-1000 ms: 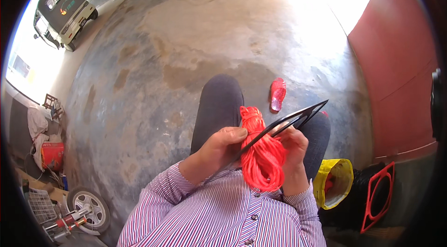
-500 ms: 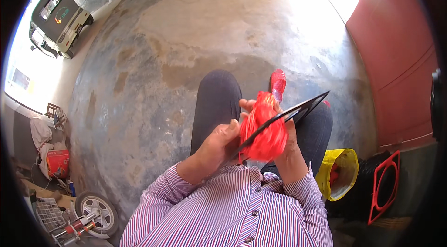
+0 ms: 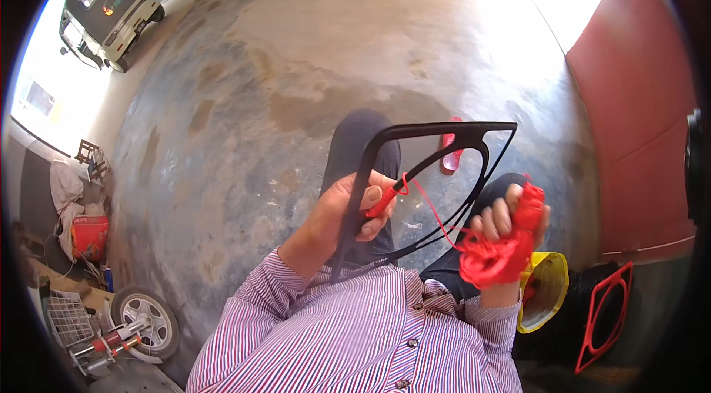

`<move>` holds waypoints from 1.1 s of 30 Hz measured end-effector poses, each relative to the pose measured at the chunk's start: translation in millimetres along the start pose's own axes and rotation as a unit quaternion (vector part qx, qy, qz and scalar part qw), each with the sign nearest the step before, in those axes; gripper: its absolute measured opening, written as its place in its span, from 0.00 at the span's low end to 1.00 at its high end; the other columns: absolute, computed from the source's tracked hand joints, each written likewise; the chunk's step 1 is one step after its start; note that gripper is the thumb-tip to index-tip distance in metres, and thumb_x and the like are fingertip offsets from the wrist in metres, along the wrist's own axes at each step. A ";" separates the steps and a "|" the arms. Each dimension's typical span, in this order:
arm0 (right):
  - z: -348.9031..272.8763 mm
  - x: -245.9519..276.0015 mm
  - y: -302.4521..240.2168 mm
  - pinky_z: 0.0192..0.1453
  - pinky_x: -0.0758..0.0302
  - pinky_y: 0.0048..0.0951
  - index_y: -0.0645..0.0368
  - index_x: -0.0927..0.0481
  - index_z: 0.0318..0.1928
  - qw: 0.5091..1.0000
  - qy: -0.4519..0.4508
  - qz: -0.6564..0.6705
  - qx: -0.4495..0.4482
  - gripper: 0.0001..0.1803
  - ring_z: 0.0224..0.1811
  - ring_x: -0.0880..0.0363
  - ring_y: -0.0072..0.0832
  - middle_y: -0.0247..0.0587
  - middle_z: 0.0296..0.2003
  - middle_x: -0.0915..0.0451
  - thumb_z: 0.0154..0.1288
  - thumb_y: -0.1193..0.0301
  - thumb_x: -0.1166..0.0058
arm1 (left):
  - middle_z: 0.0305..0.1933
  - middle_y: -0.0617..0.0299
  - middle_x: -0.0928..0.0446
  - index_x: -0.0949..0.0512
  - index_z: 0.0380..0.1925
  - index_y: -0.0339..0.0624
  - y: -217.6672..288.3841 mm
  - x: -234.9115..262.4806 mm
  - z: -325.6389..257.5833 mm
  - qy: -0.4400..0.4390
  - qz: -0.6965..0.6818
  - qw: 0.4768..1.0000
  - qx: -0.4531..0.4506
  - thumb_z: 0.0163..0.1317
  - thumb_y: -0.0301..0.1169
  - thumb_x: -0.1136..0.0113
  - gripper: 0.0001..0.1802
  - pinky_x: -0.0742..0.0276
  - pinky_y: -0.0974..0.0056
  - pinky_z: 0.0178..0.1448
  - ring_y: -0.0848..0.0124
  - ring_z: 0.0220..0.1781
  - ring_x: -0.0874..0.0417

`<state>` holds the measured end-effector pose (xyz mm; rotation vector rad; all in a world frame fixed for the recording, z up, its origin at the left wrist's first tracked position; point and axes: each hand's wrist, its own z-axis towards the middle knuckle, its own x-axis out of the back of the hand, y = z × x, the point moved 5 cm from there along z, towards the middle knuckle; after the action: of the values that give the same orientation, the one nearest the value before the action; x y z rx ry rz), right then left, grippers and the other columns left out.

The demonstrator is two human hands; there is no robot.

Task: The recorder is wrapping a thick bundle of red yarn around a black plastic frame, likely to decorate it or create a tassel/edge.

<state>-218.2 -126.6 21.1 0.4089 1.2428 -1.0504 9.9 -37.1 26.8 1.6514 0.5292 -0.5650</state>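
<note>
My left hand point(image 3: 333, 208) grips a black frame point(image 3: 444, 129), square outside with a curved ring inside, held tilted over my lap. Its fingers close round a stretch of the ring wrapped tightly in red cord point(image 3: 381, 203). From that wrapping a single red strand point(image 3: 429, 206) runs across the frame's opening to my right hand. A loose bundle of red cord point(image 3: 498, 258) is clutched in my right hand point(image 3: 495, 221), its fingers curled and the coils hanging below them. The right hand is apart from the frame, beside my right knee.
At my right stand a yellow bag point(image 3: 552, 286) and a red frame point(image 3: 590, 330) of similar shape. A red panel point(image 3: 637, 119) rises beyond. On the left are a wheel point(image 3: 169, 323), a red box point(image 3: 90, 237) and, farther off, a small vehicle point(image 3: 111, 8). A red shoe point(image 3: 450, 156) rests on the floor.
My right hand has swung out to the right with the cord bundle, drawing a strand from the frame. The frame has turned to show its opening, and the left hand now grips the wrapped part.
</note>
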 end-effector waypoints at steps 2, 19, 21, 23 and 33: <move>-8.4 -8.5 -8.5 0.40 0.22 0.42 0.56 0.36 0.42 1.000 0.008 -0.011 0.006 0.28 0.17 0.26 0.30 0.37 0.18 0.26 0.74 0.41 0.60 | 0.34 0.53 0.22 0.23 0.49 0.41 1.8 9.1 -0.6 0.016 -0.021 1.000 -0.009 0.69 0.38 0.39 0.15 0.38 0.71 0.18 0.76 0.19 0.29; -25.8 -16.2 -20.3 0.35 0.27 0.35 0.62 0.30 0.46 0.994 0.094 -0.046 0.019 0.32 0.17 0.34 0.25 0.35 0.18 0.30 0.77 0.42 0.67 | 0.35 0.52 0.22 0.28 0.58 0.47 9.9 19.3 2.6 -0.025 -0.019 0.997 -0.064 0.67 0.35 0.36 0.21 0.30 0.70 0.18 0.74 0.20 0.24; -24.5 -0.3 -27.7 0.35 0.27 0.34 0.62 0.29 0.45 0.992 0.126 -0.025 0.014 0.31 0.19 0.33 0.25 0.34 0.19 0.30 0.77 0.42 0.66 | 0.36 0.51 0.21 0.26 0.55 0.44 8.9 20.9 0.9 -0.013 0.002 0.999 -0.049 0.67 0.35 0.36 0.19 0.28 0.69 0.20 0.73 0.21 0.23; -21.4 7.4 -27.0 0.43 0.27 0.35 0.62 0.28 0.47 0.989 0.147 -0.011 -0.015 0.28 0.29 0.30 0.29 0.36 0.27 0.28 0.75 0.47 0.61 | 0.36 0.50 0.20 0.25 0.53 0.40 9.4 21.1 -0.1 0.007 0.023 0.998 -0.053 0.67 0.36 0.36 0.18 0.27 0.68 0.21 0.73 0.21 0.23; 3.8 -55.0 36.1 0.61 0.24 0.33 0.68 0.41 0.69 0.962 0.075 -0.216 -0.149 0.39 0.56 0.20 0.35 0.53 0.55 0.22 0.58 0.80 0.37 | 0.38 0.52 0.19 0.24 0.54 0.32 -6.1 -9.9 -1.4 -0.033 -0.032 0.999 0.001 0.72 0.44 0.45 0.24 0.27 0.70 0.27 0.72 0.28 0.20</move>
<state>-184.1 -88.2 62.4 -0.0214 1.6463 -1.1873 -1.6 -35.1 28.6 1.6168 0.5348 -0.6642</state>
